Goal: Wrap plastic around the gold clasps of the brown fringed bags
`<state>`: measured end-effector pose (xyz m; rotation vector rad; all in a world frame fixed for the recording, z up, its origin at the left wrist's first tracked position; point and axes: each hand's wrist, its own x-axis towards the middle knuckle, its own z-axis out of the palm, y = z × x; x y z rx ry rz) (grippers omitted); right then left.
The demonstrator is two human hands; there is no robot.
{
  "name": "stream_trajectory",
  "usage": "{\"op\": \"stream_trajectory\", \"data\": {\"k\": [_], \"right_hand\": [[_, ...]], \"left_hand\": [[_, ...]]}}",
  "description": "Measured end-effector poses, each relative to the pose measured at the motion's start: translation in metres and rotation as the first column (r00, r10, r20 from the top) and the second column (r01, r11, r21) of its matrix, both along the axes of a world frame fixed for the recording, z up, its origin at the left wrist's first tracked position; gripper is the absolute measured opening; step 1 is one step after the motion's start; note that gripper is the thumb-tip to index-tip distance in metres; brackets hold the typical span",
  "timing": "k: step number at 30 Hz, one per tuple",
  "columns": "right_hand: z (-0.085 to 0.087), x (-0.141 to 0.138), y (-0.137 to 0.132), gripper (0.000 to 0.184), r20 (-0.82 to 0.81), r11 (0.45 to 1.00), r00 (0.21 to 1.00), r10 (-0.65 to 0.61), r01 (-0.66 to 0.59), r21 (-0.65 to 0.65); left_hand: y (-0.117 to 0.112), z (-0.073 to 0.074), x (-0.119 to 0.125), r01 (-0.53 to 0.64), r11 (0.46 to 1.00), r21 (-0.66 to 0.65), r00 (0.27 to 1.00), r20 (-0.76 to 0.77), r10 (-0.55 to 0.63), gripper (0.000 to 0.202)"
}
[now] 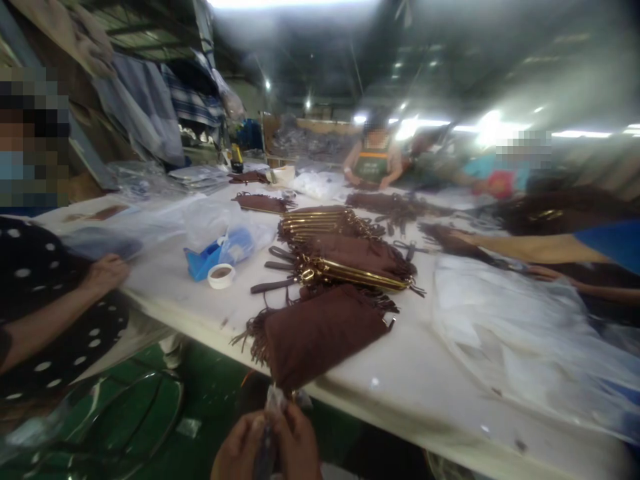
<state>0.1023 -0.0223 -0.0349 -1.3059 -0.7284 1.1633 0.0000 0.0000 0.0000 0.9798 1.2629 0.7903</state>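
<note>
The bottom edge cuts off your left hand (239, 445) and right hand (299, 437) — they partly hide the dark strip (265, 450).

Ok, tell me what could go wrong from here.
First, the nearest brown pouch lies at the near edge of the table; a bump from the left hand or right hand, both close by, might knock it down. Second, its loose fringe could snag. Third, the gold zippers on the piled pouches might scratch their neighbours.
</note>
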Motion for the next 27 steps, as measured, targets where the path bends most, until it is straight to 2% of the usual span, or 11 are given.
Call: {"op": "stream_trajectory", "data": {"k": [2,4,7,11,15,19,23,27], "right_hand": [[0.002,0.004,-0.005,0.057,-0.014,0.998,0.999,0.045,-0.045,0.045],[0.005,0.012,-0.013,0.059,-0.041,0.996,0.997,0.058,-0.055,0.063],[0.013,0.034,-0.030,0.061,-0.071,0.998,0.996,0.055,-0.056,-0.010],[0.032,0.079,-0.047,0.056,0.060,0.991,0.998,-0.019,0.027,-0.133],[0.039,0.106,-0.043,0.060,0.098,0.983,0.991,-0.090,0.104,-0.154],[0.037,0.098,-0.031,0.061,0.009,0.985,0.998,-0.066,0.067,-0.159],[0.044,0.081,-0.018,0.057,-0.147,0.986,0.985,-0.088,0.065,-0.151],[0.047,0.075,-0.002,0.053,-0.107,0.973,0.985,-0.132,0.108,-0.203]], "left_hand": [[0.002,0.000,0.003,0.008,0.999,-0.039,0.994,0.107,-0.004,0.048],[0.005,-0.001,0.007,0.070,0.994,-0.088,0.975,0.217,-0.049,0.054],[0.009,0.003,0.012,0.188,0.960,-0.207,0.938,0.328,-0.113,0.047],[0.011,0.015,0.014,0.230,0.915,-0.332,0.909,0.408,-0.081,0.034],[0.015,0.018,0.015,0.362,0.864,-0.349,0.839,0.526,-0.139,0.030],[0.015,0.016,0.013,0.420,0.855,-0.303,0.806,0.558,-0.198,0.028],[0.015,0.016,0.011,0.444,0.860,-0.252,0.799,0.546,-0.253,0.033],[0.016,0.025,0.009,0.445,0.845,-0.298,0.813,0.530,-0.241,0.046]]}}
